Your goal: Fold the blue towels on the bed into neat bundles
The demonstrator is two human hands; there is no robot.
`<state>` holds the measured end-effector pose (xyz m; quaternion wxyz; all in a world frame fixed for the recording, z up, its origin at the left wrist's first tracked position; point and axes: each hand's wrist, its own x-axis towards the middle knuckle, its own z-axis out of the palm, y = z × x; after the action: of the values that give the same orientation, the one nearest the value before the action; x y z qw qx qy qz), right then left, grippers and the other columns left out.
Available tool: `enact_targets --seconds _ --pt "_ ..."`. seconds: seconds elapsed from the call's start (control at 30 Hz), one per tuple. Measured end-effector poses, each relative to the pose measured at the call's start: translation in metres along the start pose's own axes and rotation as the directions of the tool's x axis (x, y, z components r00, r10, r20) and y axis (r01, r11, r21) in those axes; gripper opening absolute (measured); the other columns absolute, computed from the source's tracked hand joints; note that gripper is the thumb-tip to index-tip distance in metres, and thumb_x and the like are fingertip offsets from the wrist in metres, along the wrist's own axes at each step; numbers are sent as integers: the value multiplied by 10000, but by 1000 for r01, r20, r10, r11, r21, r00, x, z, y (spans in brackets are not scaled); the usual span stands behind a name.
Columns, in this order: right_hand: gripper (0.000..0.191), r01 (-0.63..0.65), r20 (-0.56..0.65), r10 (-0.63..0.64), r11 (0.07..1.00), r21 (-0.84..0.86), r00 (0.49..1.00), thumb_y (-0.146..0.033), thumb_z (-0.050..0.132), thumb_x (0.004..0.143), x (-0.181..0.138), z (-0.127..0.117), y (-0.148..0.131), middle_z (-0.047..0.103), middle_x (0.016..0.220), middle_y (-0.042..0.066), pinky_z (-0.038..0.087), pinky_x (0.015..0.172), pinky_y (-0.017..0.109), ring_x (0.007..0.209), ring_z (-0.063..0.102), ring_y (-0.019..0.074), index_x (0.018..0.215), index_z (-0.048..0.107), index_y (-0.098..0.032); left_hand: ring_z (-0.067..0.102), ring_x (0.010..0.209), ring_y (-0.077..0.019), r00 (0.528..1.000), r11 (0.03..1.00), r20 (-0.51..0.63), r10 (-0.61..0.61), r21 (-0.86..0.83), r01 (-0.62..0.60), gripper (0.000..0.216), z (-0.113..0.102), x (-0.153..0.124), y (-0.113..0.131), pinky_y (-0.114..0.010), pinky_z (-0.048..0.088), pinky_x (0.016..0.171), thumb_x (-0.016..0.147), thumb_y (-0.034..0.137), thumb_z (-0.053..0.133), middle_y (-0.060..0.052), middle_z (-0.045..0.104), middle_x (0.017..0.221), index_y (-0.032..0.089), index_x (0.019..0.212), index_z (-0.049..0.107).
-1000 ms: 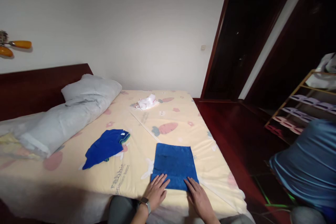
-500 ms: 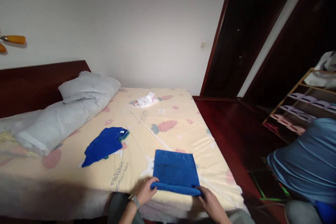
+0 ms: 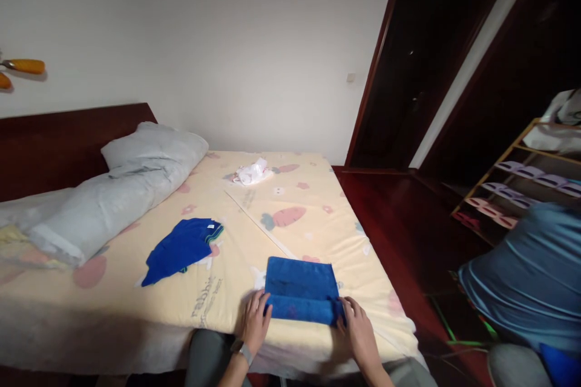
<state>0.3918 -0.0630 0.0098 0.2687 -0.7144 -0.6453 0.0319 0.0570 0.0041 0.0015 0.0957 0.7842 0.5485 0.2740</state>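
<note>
A blue towel (image 3: 302, 278) lies flat on the near part of the bed, its near edge turned over into a broad band. My left hand (image 3: 256, 317), with a watch on the wrist, is closed on the left end of that band. At the right end, my right hand (image 3: 359, 328) grips the band, its fingers bent over the corner and the thumb low at the near side. To the left lies a blue garment (image 3: 181, 251) with a small white label and a striped edge, apart from both hands.
The bed (image 3: 318, 217) has a yellow sheet with a carrot print. A grey quilt (image 3: 122, 199) is heaped at the left, and a crumpled white plastic bag (image 3: 253, 173) sits at the back. On the right stand a shoe rack (image 3: 521, 145) and something draped in blue cloth (image 3: 531, 272).
The near edge of the towel has been turned farther away from me, so the narrow roll is now a wider, flatter band. Both hands moved slightly forward with it.
</note>
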Motion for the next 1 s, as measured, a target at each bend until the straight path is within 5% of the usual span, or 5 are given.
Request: enact_targets --seconds 0.2,0.53,0.67,0.87,1.0 --pt "642 235 199 -245 969 71 949 -135 530 793 -5 8 5 583 1516 99 467 1173 499 1404 540 286 1421 593 -251 436 1483 -233 910 955 300 285 -2 -298 683 -7 6 -3 -489 354 1259 877 147 558 5 481 1608 363 1518 464" --pt "446 -151 236 65 918 366 970 -315 525 796 40 12 22 780 1193 81 565 999 380 1098 733 251 1204 683 -229 717 995 -198 927 899 347 -141 -346 267 307 -9 50 -23 -311 581 899 911 339 564 -45 767 1114 228 1175 676" --pt "485 -289 281 171 839 461 944 -449 532 818 61 15 26 798 1104 74 593 885 361 991 763 253 1247 600 -233 716 1003 -196 921 864 321 -223 -373 339 383 4 67 -26 -298 577 889 921 364 551 -69 752 1152 199 1261 608" --pt "509 -217 8 219 960 176 976 -479 482 896 64 13 14 713 1210 177 579 943 465 1091 711 330 1288 604 -178 625 1248 -283 990 990 -37 -135 -56 132 375 14 71 -19 -475 528 1050 995 335 459 -130 675 1321 211 1310 622" --pt "544 184 106 -191 980 71 976 -282 549 842 61 8 3 583 1495 119 455 1155 516 1369 551 328 1383 600 -258 548 1370 -273 974 977 106 202 40 -208 432 7 67 -9 -476 468 1151 979 297 519 -78 610 1467 282 1406 578"
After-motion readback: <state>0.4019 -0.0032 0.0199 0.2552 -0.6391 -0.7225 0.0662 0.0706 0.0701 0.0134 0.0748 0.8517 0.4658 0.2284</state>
